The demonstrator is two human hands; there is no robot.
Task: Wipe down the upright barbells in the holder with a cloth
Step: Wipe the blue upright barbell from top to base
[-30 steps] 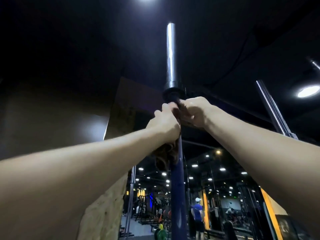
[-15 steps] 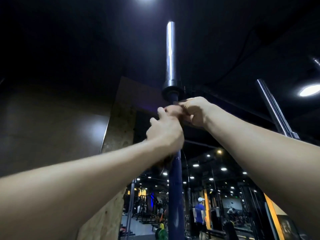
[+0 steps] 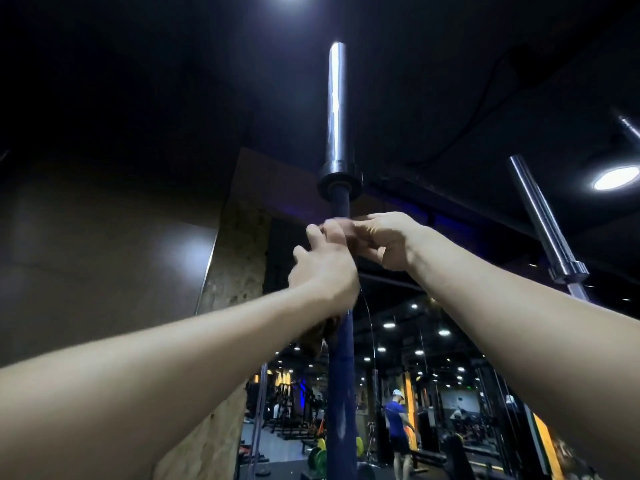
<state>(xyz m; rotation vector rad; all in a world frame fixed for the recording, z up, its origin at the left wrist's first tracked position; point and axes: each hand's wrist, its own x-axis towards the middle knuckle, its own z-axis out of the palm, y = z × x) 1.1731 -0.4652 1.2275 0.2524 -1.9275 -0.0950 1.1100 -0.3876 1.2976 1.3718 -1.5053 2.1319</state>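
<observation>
An upright barbell stands straight in front of me, with a dark blue shaft point(image 3: 341, 375) and a chrome sleeve point(image 3: 335, 102) above a dark collar. My left hand point(image 3: 323, 268) is wrapped round the shaft with a brown cloth point(image 3: 320, 336), whose end hangs below the wrist. My right hand point(image 3: 381, 239) sits just below the collar, fingers curled round the top of the cloth at the shaft. A second barbell point(image 3: 543, 223) leans at the right, chrome sleeve uppermost. The holder is out of view.
A dark wall panel point(image 3: 104, 265) and a cork-like pillar point(image 3: 235, 271) stand at the left. Behind the bar is a gym floor with racks, coloured plates point(image 3: 320, 457) and a person in a blue shirt point(image 3: 396, 424). Ceiling lamps glow above.
Both hands have slid down the blue shaft, away from the collar. The left hand has dropped further than the right, carrying the cloth with it.
</observation>
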